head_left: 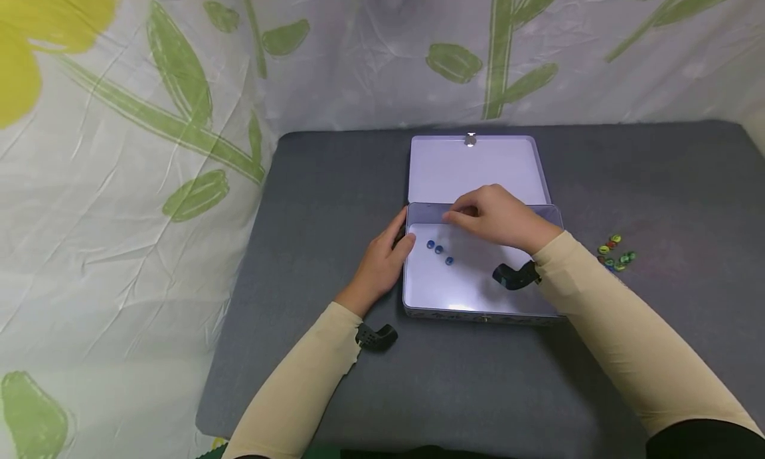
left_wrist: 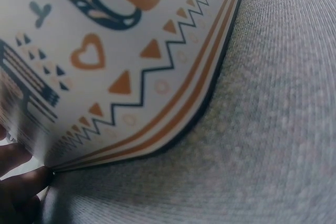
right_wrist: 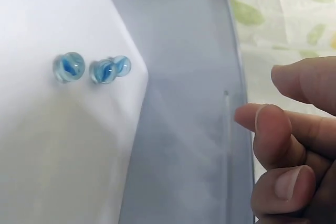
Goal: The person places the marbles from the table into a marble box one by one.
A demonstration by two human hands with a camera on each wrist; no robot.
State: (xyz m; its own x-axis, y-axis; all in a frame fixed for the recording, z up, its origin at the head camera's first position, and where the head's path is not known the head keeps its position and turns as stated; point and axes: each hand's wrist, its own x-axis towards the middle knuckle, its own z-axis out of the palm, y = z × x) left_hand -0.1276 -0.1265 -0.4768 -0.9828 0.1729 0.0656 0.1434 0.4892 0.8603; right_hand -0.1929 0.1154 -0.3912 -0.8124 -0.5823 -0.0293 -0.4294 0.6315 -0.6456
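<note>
A shallow tin box (head_left: 460, 293) with a white inside sits on the dark table, its lid (head_left: 472, 170) folded back. My left hand (head_left: 380, 263) grips the box's left wall. In the left wrist view, fingertips (left_wrist: 26, 182) hold a corner of its patterned outside. Three blue marbles (head_left: 439, 250) lie inside at the left; the right wrist view shows clear glass marbles (right_wrist: 72, 67) with blue swirls. Above the box's back part is my right hand (head_left: 499, 216), fingers loosely bent and thumb apart from them. Nothing shows between those fingers in the right wrist view.
Several yellow, green, red and blue marbles (head_left: 615, 253) lie on the table (head_left: 675, 346) right of the box, partly behind my right forearm. A white curtain (head_left: 382, 67) with green leaves hangs along the table's back and left edges.
</note>
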